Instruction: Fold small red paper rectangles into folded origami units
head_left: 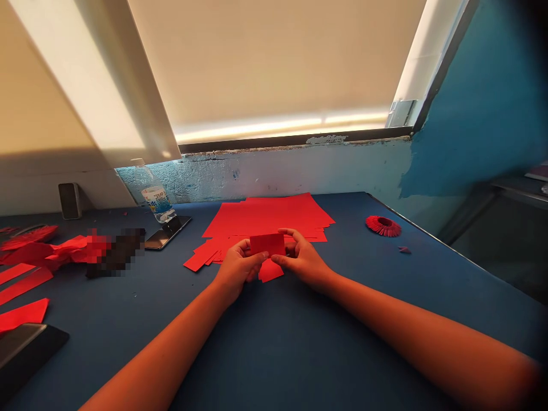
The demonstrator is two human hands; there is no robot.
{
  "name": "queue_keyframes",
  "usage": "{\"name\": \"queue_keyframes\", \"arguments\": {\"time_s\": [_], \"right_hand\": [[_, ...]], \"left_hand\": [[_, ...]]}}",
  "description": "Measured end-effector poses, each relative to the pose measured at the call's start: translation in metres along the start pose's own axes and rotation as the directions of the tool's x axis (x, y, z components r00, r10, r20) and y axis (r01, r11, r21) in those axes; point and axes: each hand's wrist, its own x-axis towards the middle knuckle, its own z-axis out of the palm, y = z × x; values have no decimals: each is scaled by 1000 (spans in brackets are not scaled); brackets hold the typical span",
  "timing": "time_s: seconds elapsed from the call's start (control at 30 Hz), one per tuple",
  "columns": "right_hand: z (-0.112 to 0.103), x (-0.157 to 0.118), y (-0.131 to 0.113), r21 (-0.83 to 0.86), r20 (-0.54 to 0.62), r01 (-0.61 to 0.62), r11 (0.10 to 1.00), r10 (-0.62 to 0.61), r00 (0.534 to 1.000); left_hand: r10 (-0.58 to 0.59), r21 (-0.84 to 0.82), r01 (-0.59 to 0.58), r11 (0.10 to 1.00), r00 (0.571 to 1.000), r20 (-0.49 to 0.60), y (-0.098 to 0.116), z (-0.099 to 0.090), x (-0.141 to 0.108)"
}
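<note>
My L hand (237,265) & R hand (303,261) half-closed, pinching red paper (268,244) at both ends; v. light, flimsy, hold by edges.

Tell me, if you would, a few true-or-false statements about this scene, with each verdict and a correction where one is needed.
1. The left hand and right hand both hold a red paper piece. True.
2. The water bottle lies on its side. False: the water bottle stands upright.
3. The red paper ring sits to the right of the paper stack. True.
4. The table is white. False: the table is blue.
</note>
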Motion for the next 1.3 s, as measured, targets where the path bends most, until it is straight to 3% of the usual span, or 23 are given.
{"name": "queue_keyframes", "arguments": {"time_s": [0.43,0.73,1.1,1.3], "right_hand": [[0,0,2,-81,-14,19,997,-20,1000],[1,-2,3,-150,-14,10,989,-12,1000],[1,-2,3,-175,21,16,985,-13,1000],[1,-2,1,-110,55,-3,994,10,998]], "left_hand": [[27,177,-25,984,1000,-9,-5,4,0],[46,174,-59,983,996,79,-4,3,0],[38,184,-41,982,999,18,-4,7,-1],[-43,148,37,988,998,38,-5,-4,5]]}}
